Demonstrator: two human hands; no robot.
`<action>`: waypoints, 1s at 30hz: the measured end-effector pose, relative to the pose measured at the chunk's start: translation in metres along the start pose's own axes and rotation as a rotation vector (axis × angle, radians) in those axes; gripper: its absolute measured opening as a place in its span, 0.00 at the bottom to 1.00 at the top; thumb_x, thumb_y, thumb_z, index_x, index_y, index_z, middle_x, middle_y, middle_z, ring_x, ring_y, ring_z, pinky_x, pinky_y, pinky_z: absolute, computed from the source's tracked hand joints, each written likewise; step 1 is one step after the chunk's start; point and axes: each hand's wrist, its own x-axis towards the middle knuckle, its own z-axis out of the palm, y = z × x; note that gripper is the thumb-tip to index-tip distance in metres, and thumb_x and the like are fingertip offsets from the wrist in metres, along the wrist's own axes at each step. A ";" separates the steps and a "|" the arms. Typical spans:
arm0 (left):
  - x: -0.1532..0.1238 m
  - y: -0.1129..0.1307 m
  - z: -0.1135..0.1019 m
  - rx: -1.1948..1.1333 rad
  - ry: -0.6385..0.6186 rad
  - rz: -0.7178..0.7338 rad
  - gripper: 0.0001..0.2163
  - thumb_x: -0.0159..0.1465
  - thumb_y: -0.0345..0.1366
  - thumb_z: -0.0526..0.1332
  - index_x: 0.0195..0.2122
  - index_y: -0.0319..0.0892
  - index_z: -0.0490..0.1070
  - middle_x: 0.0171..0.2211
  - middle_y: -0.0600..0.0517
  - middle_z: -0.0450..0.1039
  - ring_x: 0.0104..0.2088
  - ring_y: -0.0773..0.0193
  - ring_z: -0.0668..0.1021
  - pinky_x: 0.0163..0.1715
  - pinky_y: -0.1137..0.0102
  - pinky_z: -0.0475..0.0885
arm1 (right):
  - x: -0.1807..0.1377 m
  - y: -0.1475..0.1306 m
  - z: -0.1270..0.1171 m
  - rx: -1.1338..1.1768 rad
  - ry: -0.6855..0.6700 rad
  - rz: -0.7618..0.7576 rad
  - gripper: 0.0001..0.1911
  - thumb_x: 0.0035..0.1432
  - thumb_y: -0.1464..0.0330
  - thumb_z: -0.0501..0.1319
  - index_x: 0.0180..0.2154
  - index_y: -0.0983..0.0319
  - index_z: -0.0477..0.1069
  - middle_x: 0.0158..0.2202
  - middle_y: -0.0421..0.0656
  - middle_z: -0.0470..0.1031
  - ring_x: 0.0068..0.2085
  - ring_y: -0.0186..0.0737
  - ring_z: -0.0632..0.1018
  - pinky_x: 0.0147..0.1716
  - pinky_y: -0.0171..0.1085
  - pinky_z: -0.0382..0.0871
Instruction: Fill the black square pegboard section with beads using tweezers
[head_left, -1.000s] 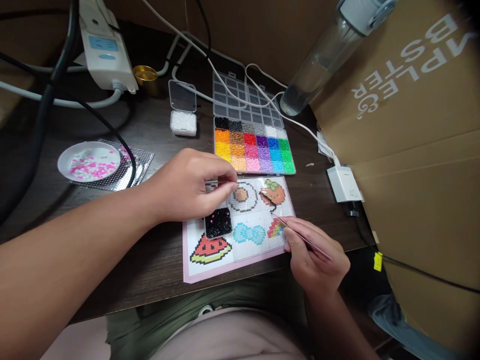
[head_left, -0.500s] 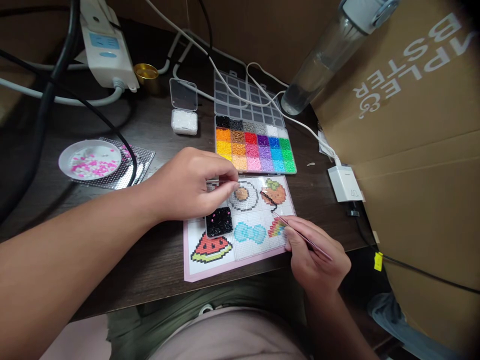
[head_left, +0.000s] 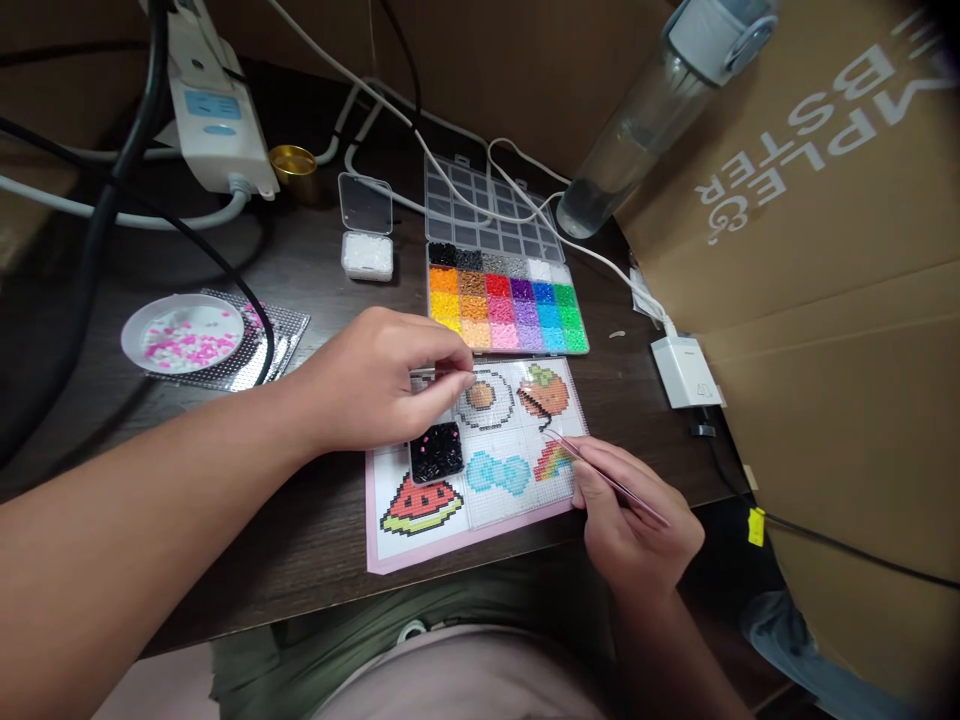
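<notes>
My right hand (head_left: 637, 505) grips slim pinkish tweezers (head_left: 611, 482) like a pen. Their tips are beside the lower end of a curved row of black beads (head_left: 532, 402) on the orange persimmon-like picture. This picture is on a pattern sheet (head_left: 416, 540) with a pink border, under a clear pegboard; egg, bow, rainbow and watermelon pictures show too. My left hand (head_left: 397, 375) hovers over the sheet's upper left, thumb and forefinger pinched together; anything between them is too small to make out. Just below it is a small clear box of black beads (head_left: 437, 455) with a few pink ones.
Behind the sheet lies an open sorting case of coloured beads (head_left: 499, 310). A small box of white beads (head_left: 367, 257), a dish of pink and white beads (head_left: 184, 335), a power strip (head_left: 217, 130), a water bottle (head_left: 630, 130) and a charger (head_left: 684, 370) stand around, with cables crossing.
The whole view has shifted slightly. The tweezer tips seem to have drawn back a little from the end of the black bead row. My left hand keeps its pinch.
</notes>
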 end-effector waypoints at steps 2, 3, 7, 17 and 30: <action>0.000 0.000 0.000 -0.002 0.003 0.006 0.08 0.64 0.32 0.58 0.31 0.41 0.76 0.25 0.55 0.77 0.23 0.72 0.73 0.29 0.75 0.65 | 0.001 0.000 0.000 -0.007 -0.011 0.027 0.16 0.56 0.79 0.67 0.44 0.57 0.81 0.42 0.43 0.84 0.33 0.41 0.85 0.34 0.41 0.85; 0.000 0.000 0.000 -0.002 0.005 0.010 0.08 0.64 0.31 0.59 0.30 0.41 0.76 0.25 0.55 0.76 0.23 0.72 0.72 0.29 0.75 0.65 | 0.001 0.001 0.000 -0.005 -0.020 0.044 0.15 0.56 0.78 0.67 0.44 0.57 0.81 0.42 0.44 0.84 0.34 0.42 0.85 0.35 0.41 0.85; 0.000 0.000 0.000 -0.007 0.016 0.026 0.07 0.63 0.30 0.59 0.30 0.40 0.76 0.24 0.55 0.76 0.23 0.71 0.73 0.29 0.75 0.64 | 0.005 0.000 0.001 0.010 -0.059 0.087 0.14 0.58 0.77 0.66 0.44 0.56 0.81 0.42 0.43 0.84 0.37 0.43 0.85 0.39 0.43 0.85; 0.000 -0.002 0.002 -0.026 0.031 0.037 0.07 0.63 0.30 0.59 0.30 0.41 0.76 0.24 0.55 0.76 0.23 0.72 0.73 0.28 0.74 0.64 | 0.005 0.000 0.002 -0.014 -0.063 0.077 0.14 0.57 0.78 0.67 0.42 0.56 0.82 0.41 0.42 0.84 0.37 0.43 0.85 0.39 0.43 0.85; 0.000 -0.002 0.002 -0.014 0.050 0.049 0.06 0.62 0.30 0.60 0.30 0.41 0.76 0.23 0.56 0.76 0.21 0.73 0.72 0.26 0.74 0.64 | 0.004 0.001 0.001 -0.010 -0.059 0.079 0.15 0.57 0.78 0.67 0.43 0.55 0.81 0.41 0.41 0.84 0.37 0.43 0.85 0.41 0.44 0.84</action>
